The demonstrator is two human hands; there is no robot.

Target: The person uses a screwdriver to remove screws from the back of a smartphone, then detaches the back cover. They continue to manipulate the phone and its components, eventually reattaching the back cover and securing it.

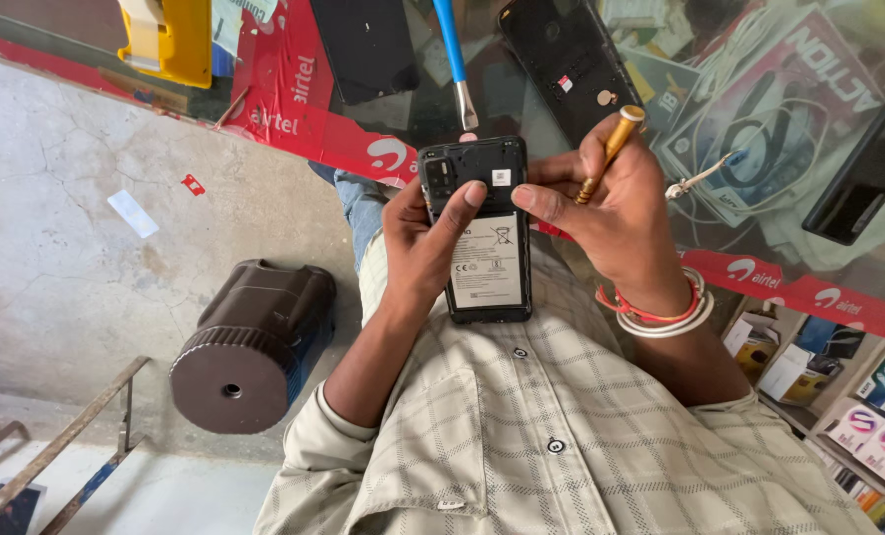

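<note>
The open phone [482,233] is held over the lap in the left hand [424,248], the gold screwdriver [609,151] is pinched in the right hand [616,213], and the phone could be dropped if that grip is loosened.

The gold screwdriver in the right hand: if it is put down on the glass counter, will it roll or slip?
The gold screwdriver looks round and slim, so it would probably roll on the smooth glass counter. It seems stiff and light, since the right hand pinches it loosely with a few fingers while also touching the opened phone. Its shiny finish may be somewhat slippery.
</note>
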